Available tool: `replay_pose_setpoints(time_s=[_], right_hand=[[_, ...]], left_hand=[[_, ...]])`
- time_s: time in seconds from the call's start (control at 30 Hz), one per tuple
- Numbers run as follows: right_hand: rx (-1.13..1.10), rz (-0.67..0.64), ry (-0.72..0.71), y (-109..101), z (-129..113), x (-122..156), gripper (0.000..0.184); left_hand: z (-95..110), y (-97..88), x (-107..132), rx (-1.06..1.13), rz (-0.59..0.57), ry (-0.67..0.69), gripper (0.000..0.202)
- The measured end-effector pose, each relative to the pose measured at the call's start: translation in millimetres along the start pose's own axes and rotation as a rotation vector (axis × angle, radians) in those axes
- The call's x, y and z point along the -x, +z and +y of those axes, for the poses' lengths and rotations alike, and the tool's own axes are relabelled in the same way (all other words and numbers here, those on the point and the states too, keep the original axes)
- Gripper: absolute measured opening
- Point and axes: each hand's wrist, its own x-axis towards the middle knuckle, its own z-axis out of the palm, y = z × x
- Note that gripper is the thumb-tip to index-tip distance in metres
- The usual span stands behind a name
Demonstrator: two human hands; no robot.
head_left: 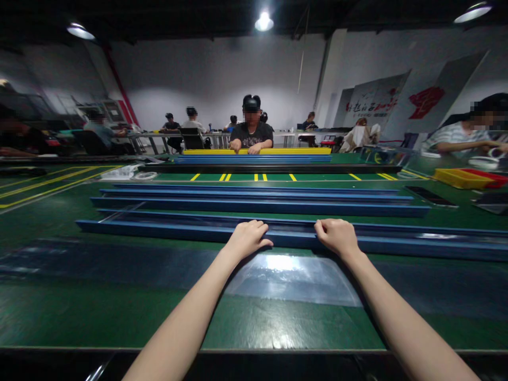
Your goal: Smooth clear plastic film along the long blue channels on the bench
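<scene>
Several long blue rails lie side by side across the green table (119, 312). My left hand (248, 238) and my right hand (336, 235) rest side by side on the nearest blue rail (159, 229), fingers curled over its top edge and gripping it. A clear plastic sheet (293, 278) lies flat on the table just in front of that rail, between my forearms. More blue rails (254, 203) lie parallel behind it.
Across the table a person (251, 129) has both hands on a stack of yellow and blue rails (257, 154). Yellow and red trays (462, 177) sit at the right. Another person (464, 135) sits at far right; others sit at tables behind.
</scene>
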Motion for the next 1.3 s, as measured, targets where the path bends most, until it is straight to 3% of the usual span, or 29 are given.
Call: replay_pose_setpoints(time_s=[0.53, 1.3], right_hand=[[-0.097, 0.018, -0.104, 0.9, 3.3, 0.3, 0.043], [-0.121, 0.019, -0.122, 1.1, 3.7, 1.0, 0.044]], left_hand=[[0.9, 2.9, 1.5, 0.009, 0.018, 0.007, 0.031], [-0.1, 3.4, -0.1, 0.011, 0.024, 0.013, 0.031]])
